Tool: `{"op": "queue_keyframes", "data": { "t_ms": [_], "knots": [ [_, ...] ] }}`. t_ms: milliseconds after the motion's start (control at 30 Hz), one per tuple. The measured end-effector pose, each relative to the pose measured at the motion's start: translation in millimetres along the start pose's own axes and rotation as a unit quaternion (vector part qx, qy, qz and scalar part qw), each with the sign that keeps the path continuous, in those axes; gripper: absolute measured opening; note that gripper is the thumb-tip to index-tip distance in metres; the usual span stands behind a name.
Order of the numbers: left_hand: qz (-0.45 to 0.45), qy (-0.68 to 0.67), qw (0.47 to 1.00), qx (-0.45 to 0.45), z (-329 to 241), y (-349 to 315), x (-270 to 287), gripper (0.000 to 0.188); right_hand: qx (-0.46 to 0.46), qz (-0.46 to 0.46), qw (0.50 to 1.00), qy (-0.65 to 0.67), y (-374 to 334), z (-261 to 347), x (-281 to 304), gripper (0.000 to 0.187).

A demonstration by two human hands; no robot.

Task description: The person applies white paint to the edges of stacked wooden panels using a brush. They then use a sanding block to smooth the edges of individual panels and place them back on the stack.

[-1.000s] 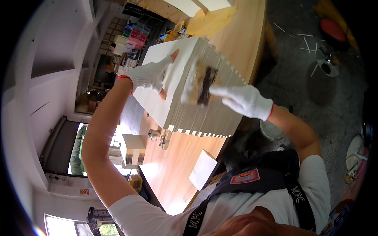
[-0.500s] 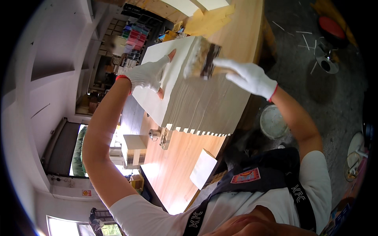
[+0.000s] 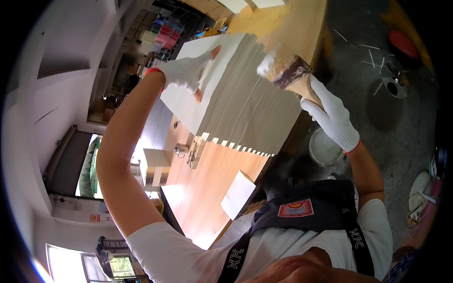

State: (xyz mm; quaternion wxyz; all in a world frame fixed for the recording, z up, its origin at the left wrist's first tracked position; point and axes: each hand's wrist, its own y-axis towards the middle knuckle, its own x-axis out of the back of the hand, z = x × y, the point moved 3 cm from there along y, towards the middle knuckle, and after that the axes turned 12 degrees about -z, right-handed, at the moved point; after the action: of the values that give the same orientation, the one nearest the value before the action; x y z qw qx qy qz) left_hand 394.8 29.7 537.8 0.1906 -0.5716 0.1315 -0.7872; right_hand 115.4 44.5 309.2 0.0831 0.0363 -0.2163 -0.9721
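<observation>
A tall stack of white paper sheets or pads [image 3: 250, 101] stands on the wooden table, its layered side toward my right hand. On its top surface lies my left hand [image 3: 186, 73] in a white glove with bare fingertips, thumb and fingers spread wide. My right hand [image 3: 332, 111], gloved in white, is wrapped round the wooden handle of a wide paste brush [image 3: 288, 70]. The brush's pale, coated bristles point up and left, in front of the stack's layered side; I cannot tell whether they touch it.
The wooden table [image 3: 212, 170] carries a metal mug [image 3: 180, 150], a small stained block [image 3: 195, 152], a smaller stack [image 3: 155, 165] and a white pad [image 3: 238, 193]. A round pale bucket [image 3: 325, 147] stands on the floor to the right, with a red-seated stool [image 3: 403, 43] farther off.
My right hand has drawn the brush right, away from the upper edge of the stack, and the brush has tilted. My left hand stays on top. The whole view has shifted slightly.
</observation>
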Motion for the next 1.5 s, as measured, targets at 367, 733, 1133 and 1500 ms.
{"op": "queue_keyframes", "data": {
  "t_ms": [367,733,1133,1500],
  "knots": [
    [-0.018,0.000,1.000,-0.019,2.1,5.9,-4.8,0.140,0.182,-0.008,0.983,0.004,-85.0,0.0,-136.8,0.059],
    [-0.042,-0.009,0.997,-0.066,18.6,15.9,-17.0,0.142,0.372,0.107,0.906,-0.171,-82.0,-34.6,-60.2,0.063],
    [-0.040,0.012,0.996,-0.084,21.4,21.1,-16.1,0.150,0.250,0.213,0.798,-0.506,77.8,-85.8,-2.4,0.055],
    [-0.073,-0.017,0.993,-0.092,20.0,15.7,-20.9,0.148,-0.043,0.054,0.979,0.190,-127.3,-34.7,-156.8,0.070]
  ]
}}
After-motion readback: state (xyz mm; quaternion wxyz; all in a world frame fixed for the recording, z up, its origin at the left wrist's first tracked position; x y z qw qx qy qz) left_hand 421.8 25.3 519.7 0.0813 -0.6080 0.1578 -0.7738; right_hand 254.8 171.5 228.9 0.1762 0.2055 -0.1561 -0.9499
